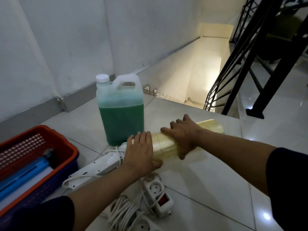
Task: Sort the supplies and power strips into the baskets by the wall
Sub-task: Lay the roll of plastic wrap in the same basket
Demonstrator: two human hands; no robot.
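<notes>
Both hands rest on a pale yellow roll stack (pixel 168 144) lying on its side on the tiled floor (pixel 208 180). Right hand (pixel 184 135) wraps over its middle, fingers curled around it; left hand (pixel 140 151) lies flat, fingers spread, against its near end. Green-liquid jug (pixel 120 112) stands upright at 11 o'clock of the stack. White power strip (pixel 100 167) lies at 8 o'clock, socket block (pixel 157 195) at 6 o'clock. Orange basket (pixel 66 145) sits at 9 o'clock.
</notes>
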